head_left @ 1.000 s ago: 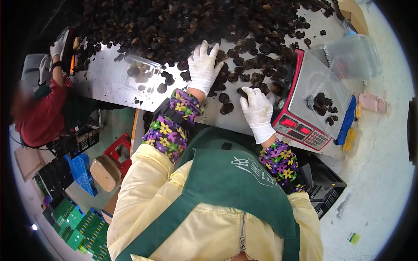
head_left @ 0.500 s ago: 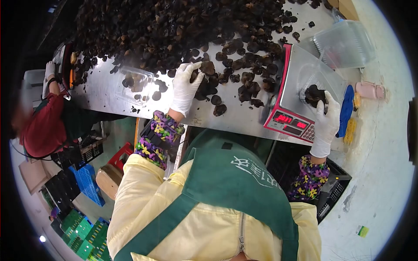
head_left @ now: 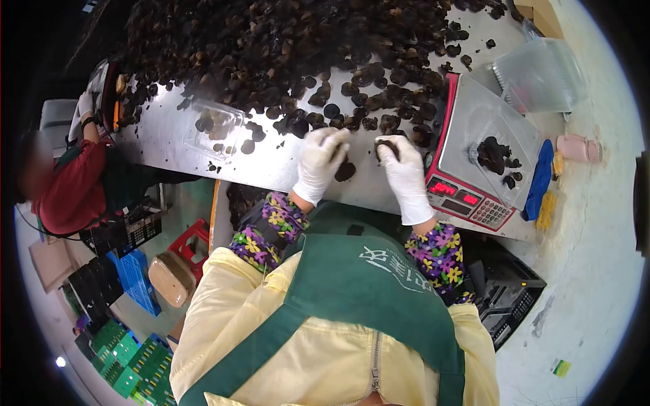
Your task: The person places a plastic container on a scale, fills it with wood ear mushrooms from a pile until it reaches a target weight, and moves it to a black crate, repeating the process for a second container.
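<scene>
My right hand (head_left: 406, 179), in a white glove, pinches a dark wood ear mushroom (head_left: 387, 146) above the metal table. To its left, my left hand (head_left: 318, 166), also gloved, is closed with its fingers curled; what it holds, if anything, is hidden. One wood ear mushroom (head_left: 345, 171) lies on the table just beside the left fingers. At the right, a clear plastic tray (head_left: 476, 150) with several dark pieces sits on the red-edged digital scale (head_left: 467, 122), whose display is lit. A few pieces rest at the tray's right side.
A large heap of wood ear mushrooms (head_left: 271, 54) covers the far table. Another clear tray (head_left: 196, 139) lies at left; stacked clear trays (head_left: 542, 74) stand at back right. Blue cloth (head_left: 538, 179) and a yellow sponge (head_left: 546, 210) lie right of the scale. A co-worker (head_left: 78, 176) is at far left.
My right hand has moved left from the tray on the scale to above the table. My left hand has moved right and nearer to me. The scale's reading has risen.
</scene>
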A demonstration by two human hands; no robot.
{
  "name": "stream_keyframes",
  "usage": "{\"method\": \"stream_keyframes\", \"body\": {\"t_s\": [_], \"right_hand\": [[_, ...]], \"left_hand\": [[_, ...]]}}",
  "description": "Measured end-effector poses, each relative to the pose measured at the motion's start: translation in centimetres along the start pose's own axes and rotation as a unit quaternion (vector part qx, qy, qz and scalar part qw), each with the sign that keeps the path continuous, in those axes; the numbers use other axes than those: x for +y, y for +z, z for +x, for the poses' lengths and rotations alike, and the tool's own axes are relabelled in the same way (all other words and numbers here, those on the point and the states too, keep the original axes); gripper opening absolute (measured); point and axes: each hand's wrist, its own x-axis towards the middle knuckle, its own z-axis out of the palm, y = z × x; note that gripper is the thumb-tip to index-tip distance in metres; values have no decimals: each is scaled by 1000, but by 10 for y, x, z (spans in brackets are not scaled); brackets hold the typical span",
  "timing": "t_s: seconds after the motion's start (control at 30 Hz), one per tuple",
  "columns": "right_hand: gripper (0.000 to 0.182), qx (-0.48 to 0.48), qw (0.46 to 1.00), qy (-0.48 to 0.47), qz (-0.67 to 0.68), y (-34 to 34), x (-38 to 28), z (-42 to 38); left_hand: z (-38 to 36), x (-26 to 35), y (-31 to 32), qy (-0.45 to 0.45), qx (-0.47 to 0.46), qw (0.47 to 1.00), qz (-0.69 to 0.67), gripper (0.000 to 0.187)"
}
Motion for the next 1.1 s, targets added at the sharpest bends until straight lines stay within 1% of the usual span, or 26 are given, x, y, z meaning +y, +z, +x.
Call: {"method": "stream_keyframes", "body": {"t_s": [0.03,0.1,0.13,0.17,0.23,0.27,0.37,0.4,0.43,0.5,0.53,0.57,0.63,0.7,0.77,0.83,0.9,0.93,0.97,1.0,1.03,1.07,1.1], "right_hand": [[15,13,1000,15,17,-7,-4,-1],[15,10,998,23,60,-19,-5,-5],[17,0,995,38,91,-23,-3,-6],[19,-9,991,51,121,-26,-2,-7],[20,-13,992,55,109,-26,-4,-11],[21,-13,993,61,100,-26,-4,-14],[17,-12,993,51,101,-23,-1,-21],[17,-15,995,46,90,-23,-4,-24],[17,-14,995,46,90,-23,-5,-25],[17,-18,997,39,65,-25,-6,-28],[17,-12,997,37,69,-26,-8,-29],[17,-3,997,35,71,-28,-10,-31],[17,26,999,-28,-18,-35,-19,-35],[19,47,995,-77,-43,-46,-25,-42],[20,74,994,-67,-32,-65,-33,-51],[21,160,964,-151,-148,-94,-42,-56],[20,237,948,-150,-149,-128,-45,-61],[20,263,947,-121,-136,-145,-45,-63],[20,288,945,-92,-122,-161,-42,-65],[23,300,941,-118,-99,-177,-18,-63],[29,300,941,-104,-120,-187,-27,-68],[31,317,924,-105,-188,-195,-24,-70],[34,331,902,-104,-256,-201,-21,-71]], "left_hand": [[-3,-8,-5,-37,13,999,4,32],[-5,-21,-14,-31,19,995,96,45],[-11,-27,-14,-65,-37,992,106,62],[-13,-27,-12,-67,-35,992,105,62],[-9,-19,-9,-50,-112,975,186,76],[-7,-22,-3,-63,-129,972,185,82],[11,-30,11,-49,-134,967,211,83],[21,-27,9,-29,-131,963,232,74],[26,-30,10,-28,-132,964,231,74],[34,-35,7,0,-179,966,184,60],[36,-34,3,41,-161,972,166,45],[40,-34,-2,53,-188,971,135,38],[38,-39,0,60,-185,977,92,31],[39,-42,3,52,-146,986,66,25],[45,-37,0,8,-123,991,50,20],[58,-29,-4,65,-46,997,21,20],[70,-5,-4,24,-14,999,-30,24],[77,8,-1,13,9,999,-42,25],[88,23,2,41,26,998,-43,24],[98,43,5,58,31,995,-74,23],[108,64,11,67,31,992,-106,23],[117,82,22,63,31,988,-134,23],[125,105,29,76,11,984,-161,23]]}}
